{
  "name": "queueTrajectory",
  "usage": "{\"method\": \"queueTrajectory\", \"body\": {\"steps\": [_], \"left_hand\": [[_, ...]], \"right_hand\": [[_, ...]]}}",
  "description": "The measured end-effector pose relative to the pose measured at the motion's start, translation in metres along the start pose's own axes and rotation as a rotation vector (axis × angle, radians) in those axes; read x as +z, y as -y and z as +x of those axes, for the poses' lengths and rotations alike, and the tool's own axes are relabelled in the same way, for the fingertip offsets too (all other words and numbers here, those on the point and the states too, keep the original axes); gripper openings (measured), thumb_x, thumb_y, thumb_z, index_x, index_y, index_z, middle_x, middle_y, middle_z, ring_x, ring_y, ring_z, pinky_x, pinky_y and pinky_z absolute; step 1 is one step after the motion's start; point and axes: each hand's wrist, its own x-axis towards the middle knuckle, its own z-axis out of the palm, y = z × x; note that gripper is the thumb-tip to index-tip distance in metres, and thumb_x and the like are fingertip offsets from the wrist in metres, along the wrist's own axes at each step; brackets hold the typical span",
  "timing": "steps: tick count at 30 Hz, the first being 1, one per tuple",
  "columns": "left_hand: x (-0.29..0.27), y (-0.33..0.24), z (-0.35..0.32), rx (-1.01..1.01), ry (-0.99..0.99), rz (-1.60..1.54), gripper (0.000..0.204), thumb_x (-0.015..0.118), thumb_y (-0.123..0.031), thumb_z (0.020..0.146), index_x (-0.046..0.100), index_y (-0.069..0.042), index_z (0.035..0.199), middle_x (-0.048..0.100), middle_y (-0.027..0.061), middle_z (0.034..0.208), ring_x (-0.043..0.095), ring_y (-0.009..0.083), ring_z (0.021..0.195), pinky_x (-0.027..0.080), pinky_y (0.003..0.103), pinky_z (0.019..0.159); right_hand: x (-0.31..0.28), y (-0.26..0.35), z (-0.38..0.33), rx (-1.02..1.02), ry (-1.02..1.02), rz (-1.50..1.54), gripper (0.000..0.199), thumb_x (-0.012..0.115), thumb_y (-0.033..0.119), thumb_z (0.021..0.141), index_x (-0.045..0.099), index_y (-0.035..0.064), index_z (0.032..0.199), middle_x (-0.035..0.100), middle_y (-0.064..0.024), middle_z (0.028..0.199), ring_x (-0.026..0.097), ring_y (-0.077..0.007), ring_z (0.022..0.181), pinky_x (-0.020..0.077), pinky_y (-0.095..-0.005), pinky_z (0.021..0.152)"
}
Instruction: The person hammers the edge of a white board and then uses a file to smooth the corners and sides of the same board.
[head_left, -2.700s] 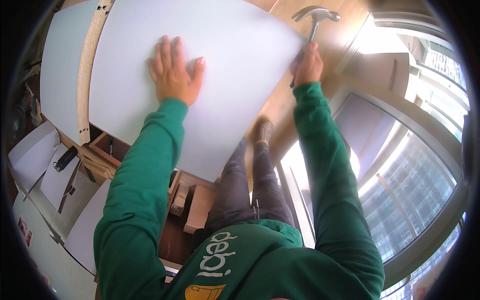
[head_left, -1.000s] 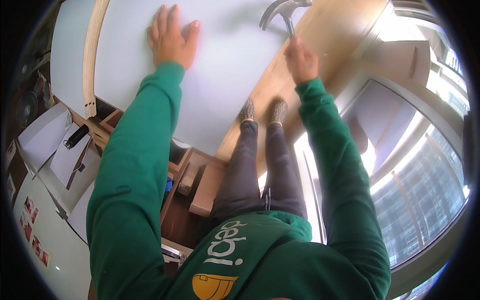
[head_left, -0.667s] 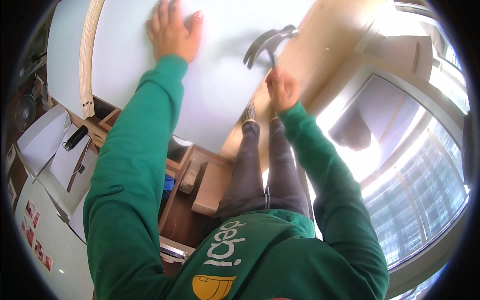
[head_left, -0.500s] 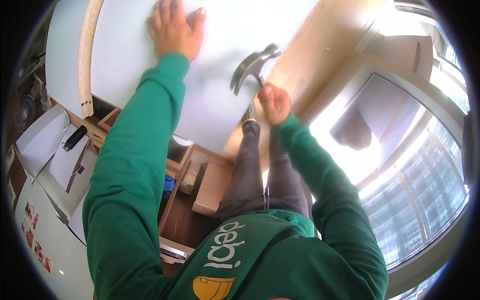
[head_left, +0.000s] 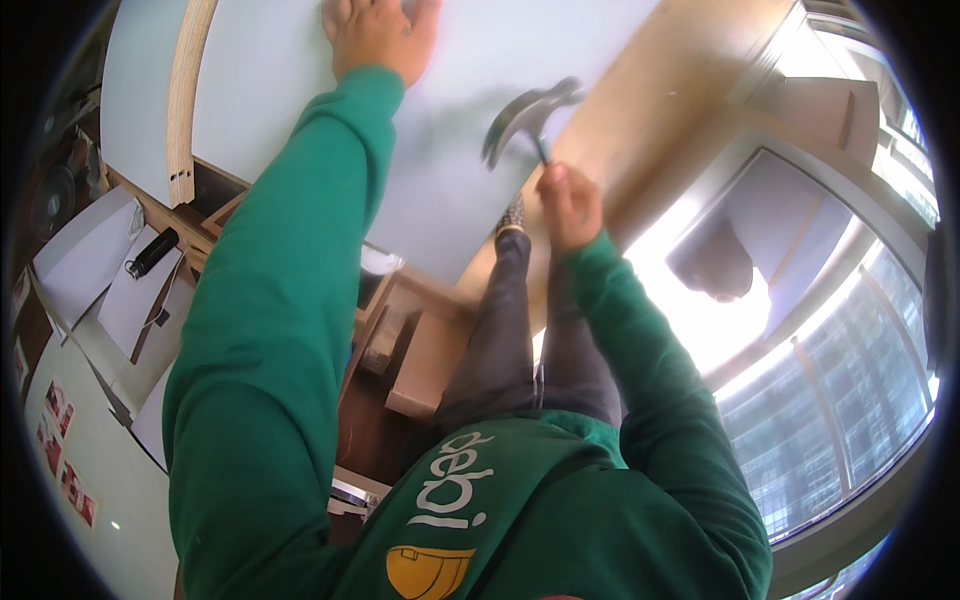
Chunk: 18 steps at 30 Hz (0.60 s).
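Hammer (head_left: 528, 112) clenched in right hand (head_left: 571, 207); left hand (head_left: 380, 40) spread palm-down on white panel (head_left: 440, 205).

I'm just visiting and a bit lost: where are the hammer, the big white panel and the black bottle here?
Hammer (head_left: 527, 112): head camera view, on its metal head.
White panel (head_left: 455, 85): head camera view, on its bare flat face.
Black bottle (head_left: 154, 253): head camera view, middle of its body.
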Motion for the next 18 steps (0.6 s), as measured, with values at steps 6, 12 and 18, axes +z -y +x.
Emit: {"method": "queueTrajectory", "body": {"steps": [6, 12, 18], "left_hand": [[0.003, -0.003, -0.001, -0.013, -0.014, -0.001, 0.06, 0.06, -0.035, 0.096, 0.047, -0.002, 0.144, 0.041, 0.0209, 0.154, 0.035, 0.0386, 0.143, 0.024, 0.054, 0.12], [0.006, -0.002, -0.003, -0.021, -0.042, 0.024, 0.06, 0.059, -0.036, 0.097, 0.047, -0.002, 0.145, 0.041, 0.0215, 0.154, 0.034, 0.0382, 0.144, 0.023, 0.056, 0.12], [0.005, -0.002, -0.005, -0.047, -0.012, 0.026, 0.06, 0.054, -0.037, 0.1, 0.045, -0.001, 0.146, 0.04, 0.0224, 0.155, 0.032, 0.0383, 0.145, 0.021, 0.055, 0.121]], "right_hand": [[0.001, -0.022, 0.008, -0.092, -0.013, -0.018, 0.048, 0.051, 0.038, 0.107, 0.059, -0.0014, 0.082, 0.05, -0.0017, 0.066, 0.044, -0.0106, 0.064, 0.0403, -0.0295, 0.06], [0.022, -0.038, -0.029, -0.147, 0.1, -0.079, 0.045, 0.052, 0.037, 0.107, 0.059, 0.0006, 0.082, 0.048, -0.01, 0.063, 0.044, -0.0172, 0.059, 0.041, -0.0343, 0.057], [0.05, -0.05, -0.069, -0.22, 0.239, -0.107, 0.035, 0.058, 0.028, 0.103, 0.059, 0.003, 0.078, 0.051, -0.0153, 0.062, 0.048, -0.0313, 0.055, 0.0402, -0.0405, 0.054]]}}
